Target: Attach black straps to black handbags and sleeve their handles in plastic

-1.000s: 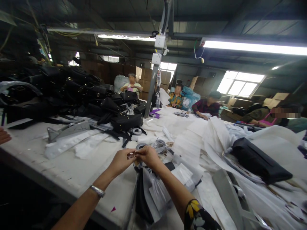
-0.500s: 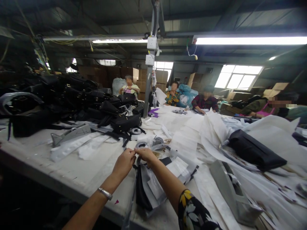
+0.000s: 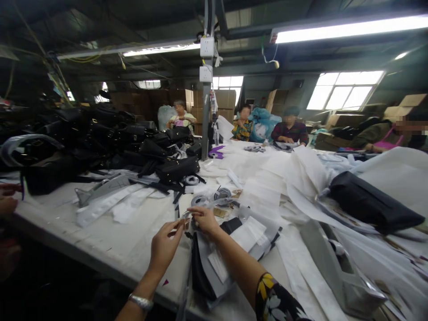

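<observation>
Both of my hands meet above the near table edge. My left hand point(image 3: 167, 243) is closed in a pinch, its fingertips at a thin, shiny, see-through piece point(image 3: 186, 215) too small to name surely. My right hand point(image 3: 204, 220) pinches the other side of that piece, palm down. Below my right forearm lies a black bag point(image 3: 201, 272) with grey sheet, white paper point(image 3: 247, 238) and clear plastic over it. Just beyond my fingers lie coiled grey straps point(image 3: 223, 193) in clear wrap.
Black bags point(image 3: 177, 169) are heaped at left. A grey post point(image 3: 205, 120) rises from the table. At right are a grey tape dispenser-like stand point(image 3: 341, 267), a dark bag point(image 3: 374, 200) and white sheets. Several people sit across; another person's hand point(image 3: 8, 200) shows at far left.
My hands have parted slightly, the left drawing down and toward me, and a shiny piece now shows between them. Another person's hand has appeared at the left edge. The view has shifted a little.
</observation>
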The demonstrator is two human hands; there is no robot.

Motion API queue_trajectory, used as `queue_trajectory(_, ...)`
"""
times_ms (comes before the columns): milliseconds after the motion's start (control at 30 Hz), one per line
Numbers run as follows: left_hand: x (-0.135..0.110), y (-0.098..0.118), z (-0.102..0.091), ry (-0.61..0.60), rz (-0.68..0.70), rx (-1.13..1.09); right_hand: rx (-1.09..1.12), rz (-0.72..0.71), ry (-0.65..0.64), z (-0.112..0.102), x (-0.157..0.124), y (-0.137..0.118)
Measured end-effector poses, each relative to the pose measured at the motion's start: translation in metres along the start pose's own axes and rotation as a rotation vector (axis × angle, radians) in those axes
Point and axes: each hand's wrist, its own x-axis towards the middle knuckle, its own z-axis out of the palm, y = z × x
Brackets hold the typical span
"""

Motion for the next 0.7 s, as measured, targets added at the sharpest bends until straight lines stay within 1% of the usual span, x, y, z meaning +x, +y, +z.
queue_trajectory(67,-0.010,-0.009,-0.001,0.096,-0.197,-0.166,-0.196,-0.123,-0.085,-0.002,-0.001,0.006)
queue_trajectory(133,-0.021,-0.016,-0.001,0.176,-0.380,-0.302,-0.480,-0.264,-0.168,-0.003,-0.002,0.011)
queue_trajectory(200,-0.035,-0.017,0.001,0.245,-0.529,-0.381,-0.725,-0.343,-0.238,-0.005,-0.004,0.016)
queue_trajectory(233,-0.043,-0.016,0.003,0.279,-0.580,-0.387,-0.787,-0.341,-0.261,-0.005,-0.006,0.017)
queue_trajectory(300,-0.056,-0.008,0.005,0.319,-0.611,-0.302,-0.865,-0.329,-0.298,-0.005,-0.009,0.017)
queue_trajectory(367,-0.063,0.002,0.003,0.315,-0.607,-0.181,-0.943,-0.337,-0.324,-0.003,-0.012,0.014)
queue_trajectory(400,-0.065,0.006,0.001,0.308,-0.635,-0.160,-0.992,-0.344,-0.334,-0.001,-0.012,0.012)
queue_trajectory(433,-0.064,0.010,-0.002,0.313,-0.698,-0.184,-1.046,-0.347,-0.340,0.001,-0.012,0.009)
queue_trajectory(467,-0.063,0.013,-0.005,0.332,-0.796,-0.256,-1.100,-0.344,-0.343,0.004,-0.010,0.006)
queue_trajectory(533,-0.062,0.017,-0.011,0.398,-1.020,-0.470,-1.199,-0.318,-0.352,0.011,-0.003,-0.001)
queue_trajectory(567,-0.064,0.020,-0.013,0.425,-1.110,-0.560,-1.241,-0.305,-0.367,0.013,0.002,-0.004)
queue_trajectory(633,-0.071,0.031,-0.014,0.436,-1.232,-0.674,-1.301,-0.317,-0.427,0.014,0.014,-0.011)
queue_trajectory(700,-0.081,0.047,-0.013,0.421,-1.325,-0.723,-1.333,-0.381,-0.463,0.009,0.023,-0.020)
